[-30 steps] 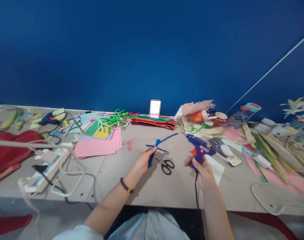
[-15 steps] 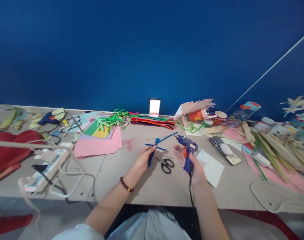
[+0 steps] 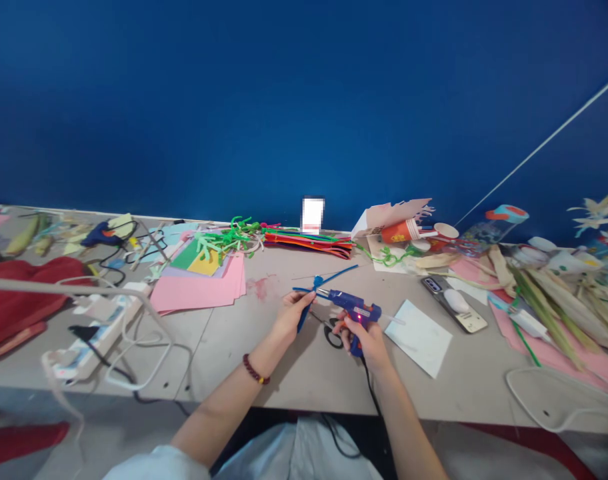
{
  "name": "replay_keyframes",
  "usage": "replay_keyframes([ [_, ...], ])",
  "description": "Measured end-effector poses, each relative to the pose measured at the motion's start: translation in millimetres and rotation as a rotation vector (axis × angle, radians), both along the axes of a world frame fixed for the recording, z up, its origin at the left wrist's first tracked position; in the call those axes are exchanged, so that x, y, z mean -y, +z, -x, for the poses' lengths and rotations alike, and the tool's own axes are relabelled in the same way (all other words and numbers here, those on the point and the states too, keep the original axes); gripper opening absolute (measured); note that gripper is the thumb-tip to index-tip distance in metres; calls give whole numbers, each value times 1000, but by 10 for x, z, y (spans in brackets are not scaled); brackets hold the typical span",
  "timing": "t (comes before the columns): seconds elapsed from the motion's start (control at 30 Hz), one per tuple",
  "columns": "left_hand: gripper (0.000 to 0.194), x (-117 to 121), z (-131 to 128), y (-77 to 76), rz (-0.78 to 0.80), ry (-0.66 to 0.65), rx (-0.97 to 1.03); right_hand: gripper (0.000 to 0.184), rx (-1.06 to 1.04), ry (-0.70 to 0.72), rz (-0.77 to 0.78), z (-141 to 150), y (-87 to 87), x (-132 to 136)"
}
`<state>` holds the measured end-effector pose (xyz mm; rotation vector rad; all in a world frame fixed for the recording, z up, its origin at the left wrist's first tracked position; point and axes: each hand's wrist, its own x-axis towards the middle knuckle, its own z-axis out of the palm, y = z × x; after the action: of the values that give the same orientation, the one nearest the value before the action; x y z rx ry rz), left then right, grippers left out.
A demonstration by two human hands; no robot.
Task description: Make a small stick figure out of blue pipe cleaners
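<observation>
Between the fingers of my left hand (image 3: 290, 319) is a blue pipe-cleaner figure (image 3: 318, 283), with thin arms sticking out to both sides and a long strand pointing up to the right. My right hand (image 3: 367, 340) is wrapped round the handle of a blue hot glue gun (image 3: 351, 304), whose small red light glows. The gun's metal nozzle points left and meets or nearly meets the figure; exact contact I cannot make out. A clear glue stick (image 3: 395, 319) juts from the gun's back. Black-handled scissors (image 3: 333, 335) lie on the table, partly hidden behind my right hand.
Pink paper sheets (image 3: 194, 293) and green pipe-cleaner pieces (image 3: 229, 239) lie to the left. A bundle of coloured pipe cleaners (image 3: 309, 245) and a bright phone (image 3: 313, 215) are at the back. Rightward are white paper (image 3: 419, 338) and another phone (image 3: 471, 322); a power strip (image 3: 89, 340) is leftward.
My right hand has swung the glue gun left and down, bringing its nozzle up to the blue figure. Its fingers have closed round the handle. My left hand stays nearly where it was.
</observation>
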<state>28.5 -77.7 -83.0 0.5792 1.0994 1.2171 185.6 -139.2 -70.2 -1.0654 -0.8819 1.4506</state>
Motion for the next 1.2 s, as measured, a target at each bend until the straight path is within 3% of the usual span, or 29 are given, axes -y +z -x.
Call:
replay_keyframes([
  [0.3, 28, 12, -4, 21, -22, -10, -2, 30, 95, -73, -12, -24, -106, -29],
  [0.6, 26, 16, -6, 24, -36, -11, 13, 33, 166, -13, 15, -12, -133, -53],
  [1.2, 24, 14, -22, -10, -34, -8, 28, 34, 184, -43, 30, 7, -155, -55],
])
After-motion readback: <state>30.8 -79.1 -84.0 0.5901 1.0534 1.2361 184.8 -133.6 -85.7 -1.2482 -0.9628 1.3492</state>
